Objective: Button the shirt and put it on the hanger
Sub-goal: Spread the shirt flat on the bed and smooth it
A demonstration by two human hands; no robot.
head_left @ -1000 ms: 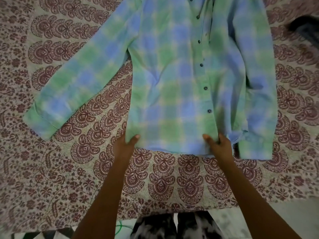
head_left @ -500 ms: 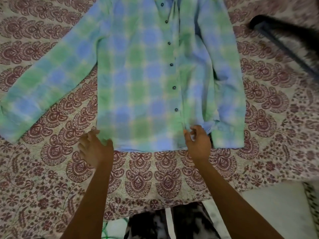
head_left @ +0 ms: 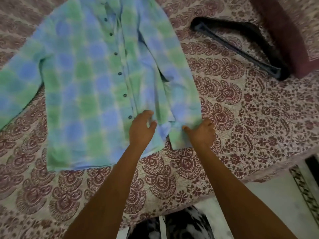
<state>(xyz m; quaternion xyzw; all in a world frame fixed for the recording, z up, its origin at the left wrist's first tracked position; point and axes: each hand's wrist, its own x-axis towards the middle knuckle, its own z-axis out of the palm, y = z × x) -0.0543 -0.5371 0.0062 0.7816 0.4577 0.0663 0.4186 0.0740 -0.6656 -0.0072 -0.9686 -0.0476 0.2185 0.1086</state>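
A green and blue checked shirt [head_left: 89, 87] lies front up on the bed, its dark buttons [head_left: 124, 95] running down the placket. My left hand [head_left: 140, 130] hovers at the bottom of the placket, below the lowest button, with fingers curled and apart. At the cuff of the shirt's right-side sleeve [head_left: 179, 107], my right hand [head_left: 202, 133] has its thumb on top of the cloth and its fingers at the outer edge. A black hanger [head_left: 241, 47] lies on the bed to the upper right, apart from the shirt.
A patterned maroon and cream bedspread [head_left: 233, 109] covers the bed. A dark red pillow [head_left: 296, 31] sits at the top right beside the hanger. The bed's edge and pale floor [head_left: 276, 204] are at the lower right, with my patterned trousers [head_left: 181, 225] below.
The view shifted so the shirt sits further left. My left hand left the hem's left corner and came to the placket bottom. My right hand moved from there to the sleeve cuff.
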